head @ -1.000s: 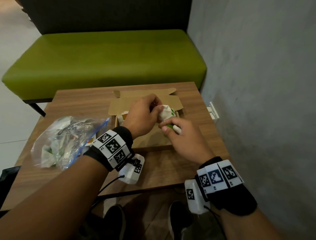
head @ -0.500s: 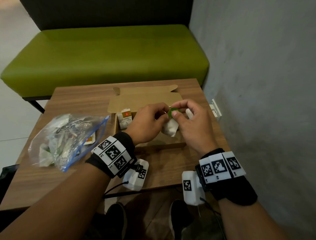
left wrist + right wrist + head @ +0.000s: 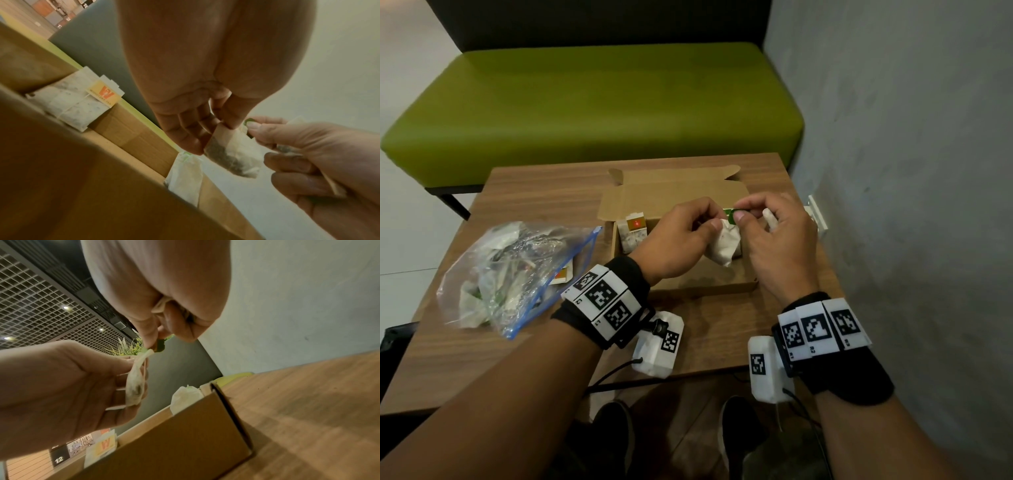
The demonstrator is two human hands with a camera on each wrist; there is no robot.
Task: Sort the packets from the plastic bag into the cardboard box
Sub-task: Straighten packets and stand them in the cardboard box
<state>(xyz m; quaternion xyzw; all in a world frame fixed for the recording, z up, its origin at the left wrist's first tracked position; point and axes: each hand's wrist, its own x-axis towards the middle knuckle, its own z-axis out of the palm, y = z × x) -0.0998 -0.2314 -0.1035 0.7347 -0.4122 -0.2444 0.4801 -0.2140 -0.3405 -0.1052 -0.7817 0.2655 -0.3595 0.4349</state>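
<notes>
An open cardboard box lies at the table's middle. Above its right half both hands hold one white tea bag packet. My left hand pinches the packet's top edge. My right hand pinches its green tag between thumb and forefinger. A second white packet is tucked under the right hand's curled fingers. The clear plastic bag, with several packets inside, lies left of the box.
Orange-tagged tea bags stand at the box's left end, and a white packet leans in its right end. A green bench runs behind the table. A grey wall is close on the right.
The right hand came up from under the packet to its right side and took the green tag. The packet now hangs between both hands over the box.
</notes>
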